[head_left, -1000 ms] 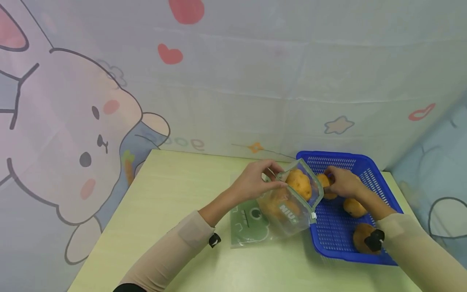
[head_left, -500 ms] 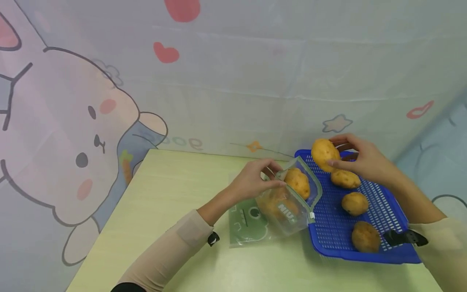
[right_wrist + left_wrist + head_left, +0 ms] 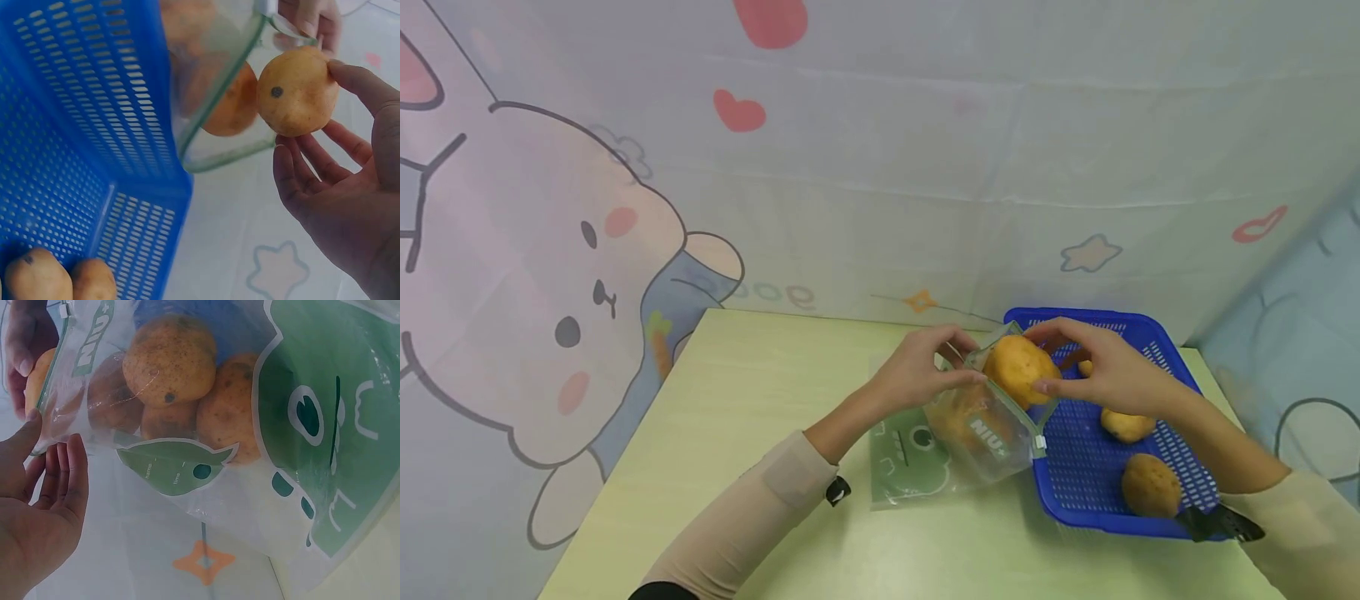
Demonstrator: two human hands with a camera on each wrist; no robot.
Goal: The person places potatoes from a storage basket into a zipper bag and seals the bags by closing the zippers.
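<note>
The person's right hand (image 3: 1108, 377) has its fingers curled round a potato (image 3: 1019, 370) and holds it right at the mouth of a clear zip bag (image 3: 985, 421), which stands propped on the pale green table (image 3: 760, 400) just beside a blue perforated basket (image 3: 1097, 492). The left hand (image 3: 917, 375) pinches the near edge of the bag's rim, and I would say that is to keep the mouth gaping so the potato has room to pass. The bag leans toward the basket, likely to keep the way between them short. Two more potatoes (image 3: 1150, 485) lie in the basket near the right forearm. From the left wrist (image 3: 37, 512) you can see what the head view only hints at: several potatoes (image 3: 169, 359) packed inside the bag behind its green frog print (image 3: 325, 425). The right wrist view shows the held potato (image 3: 297, 91) resting on the fingertips (image 3: 294, 169) with the thumb over it, just outside the green zip rim (image 3: 219, 94), not yet through it, with another potato behind the plastic.
</note>
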